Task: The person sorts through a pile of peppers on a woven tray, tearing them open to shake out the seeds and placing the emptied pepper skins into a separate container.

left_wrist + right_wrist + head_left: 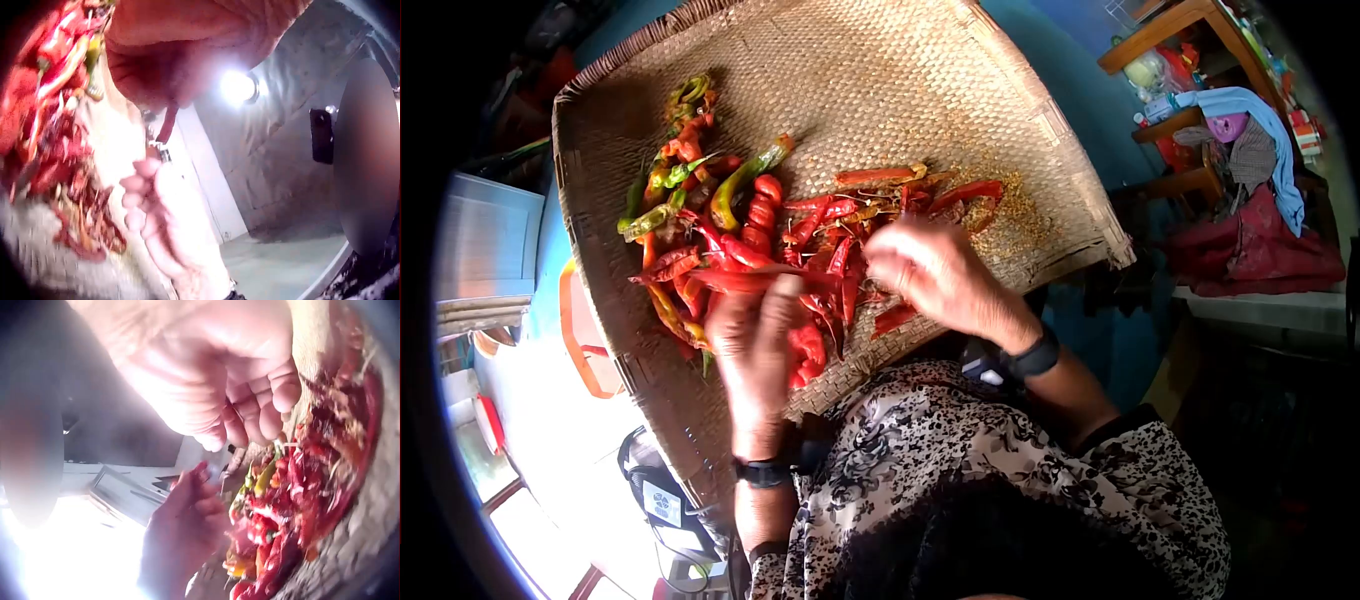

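Observation:
A red chili [745,280] is pinched between the thumb and fingers of my left hand [750,345], above the heap; in the left wrist view its dark red end [167,125] sticks out below the fingers. My right hand [945,275] hovers just beside it over the split chilies [830,240], blurred. The right wrist view shows my right hand [212,369] with fingers loosely bent and nothing clearly held. Whole red chilies [762,210] and green ones [745,185] lie at the left on the woven tray [850,90].
Loose yellow seeds [1020,215] are scattered on the tray's right part, near its edge. The tray rests against the patterned clothing [960,430]. A shelf with cloths [1250,160] stands at the upper right, and an orange chair [580,330] at the left.

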Demonstrator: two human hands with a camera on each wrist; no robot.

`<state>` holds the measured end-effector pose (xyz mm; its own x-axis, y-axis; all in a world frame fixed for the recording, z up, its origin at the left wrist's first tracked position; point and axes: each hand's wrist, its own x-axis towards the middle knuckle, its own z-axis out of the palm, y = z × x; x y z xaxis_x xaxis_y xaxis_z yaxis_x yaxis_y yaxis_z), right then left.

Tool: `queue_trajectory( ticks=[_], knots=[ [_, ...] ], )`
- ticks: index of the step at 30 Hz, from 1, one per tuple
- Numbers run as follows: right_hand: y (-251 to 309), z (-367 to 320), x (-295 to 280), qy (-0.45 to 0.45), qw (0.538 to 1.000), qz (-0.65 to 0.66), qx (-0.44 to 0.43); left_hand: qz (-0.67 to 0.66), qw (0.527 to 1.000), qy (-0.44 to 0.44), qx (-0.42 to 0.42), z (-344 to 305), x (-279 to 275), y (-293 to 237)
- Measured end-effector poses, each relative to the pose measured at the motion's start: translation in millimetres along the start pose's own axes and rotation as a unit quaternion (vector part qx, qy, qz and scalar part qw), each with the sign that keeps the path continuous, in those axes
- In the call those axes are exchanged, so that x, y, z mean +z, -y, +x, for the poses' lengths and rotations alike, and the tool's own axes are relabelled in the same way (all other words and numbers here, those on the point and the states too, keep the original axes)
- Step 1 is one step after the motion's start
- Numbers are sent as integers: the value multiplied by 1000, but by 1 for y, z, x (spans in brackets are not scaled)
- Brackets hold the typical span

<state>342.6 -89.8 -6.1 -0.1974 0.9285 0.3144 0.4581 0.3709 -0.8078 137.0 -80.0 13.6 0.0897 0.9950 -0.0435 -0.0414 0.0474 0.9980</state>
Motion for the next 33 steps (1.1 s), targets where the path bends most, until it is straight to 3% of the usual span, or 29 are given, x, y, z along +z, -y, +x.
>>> queue_trajectory(
  ticks=[2, 3, 4, 6, 8, 9, 10, 11, 12, 13, 14, 16, 17, 18, 20, 22, 23, 26, 28, 29, 30, 33],
  knots=[
    [-16, 15, -20, -54, 994, -97, 14, -5, 998, -58, 28, 10, -23, -23],
    [-20, 18, -24, -50, 987, -143, 44, 26, 990, -102, 91, 18, -32, -32],
    [-25, 20, -28, -46, 978, -189, 73, 18, 989, -117, 90, 20, -34, -28],
    [-53, 31, -38, -16, 928, -370, 26, 36, 966, -214, 141, 33, -71, -49],
    [-66, 33, -35, 6, 932, -363, -1, -5, 956, -266, 122, 38, -94, -50],
    [-68, 34, -33, 27, 926, -376, -11, 105, 950, -280, 93, 44, -132, -30],
    [-71, 35, -32, 48, 920, -390, -19, 105, 949, -281, 93, 49, -160, -21],
    [-75, 35, -31, 34, 925, -378, -27, -140, 959, -240, 60, 53, -182, -14],
    [-74, 35, -32, 35, 925, -379, -26, -375, 908, -183, 24, 55, -191, -11],
    [-69, 35, -34, 42, 930, -365, 21, -347, 890, -296, -1, 54, -158, -30],
    [-65, 35, -35, 50, 933, -350, 68, -347, 890, -296, -3, 54, -159, -23],
    [-58, 33, -35, 25, 937, -342, 62, -286, 943, -165, 42, 51, -163, -5],
    [-55, 32, -36, 17, 941, -325, 96, -183, 964, -174, 78, 48, -137, -13],
    [-54, 31, -39, 9, 943, -308, 128, -183, 964, -176, 77, 44, -113, -19],
    [-78, 20, -42, -76, 956, -272, 78, -73, 972, -202, 97, 35, -70, -29],
    [-62, 17, -47, -123, 972, -141, 142, 17, 990, -132, 42, 24, -37, -34],
    [-62, 13, -48, -156, 973, -130, 106, 35, 997, -71, -5, 18, -28, -34],
    [-31, 4, -53, -145, 959, 113, 218, -8, 994, 90, -58, 15, 3, -10],
    [-11, -1, -46, -96, 952, 153, 247, -43, 984, 156, -78, 11, 23, 7],
    [-2, -4, -37, -79, 953, 181, 228, -88, 980, 154, -95, 7, 35, 9],
    [-8, -10, -24, -78, 974, 143, 156, -134, 973, 151, -111, 5, 43, 12],
    [9, -15, -5, -43, 985, 90, 138, -157, 963, 190, -112, 8, 48, 21]
  ],
)
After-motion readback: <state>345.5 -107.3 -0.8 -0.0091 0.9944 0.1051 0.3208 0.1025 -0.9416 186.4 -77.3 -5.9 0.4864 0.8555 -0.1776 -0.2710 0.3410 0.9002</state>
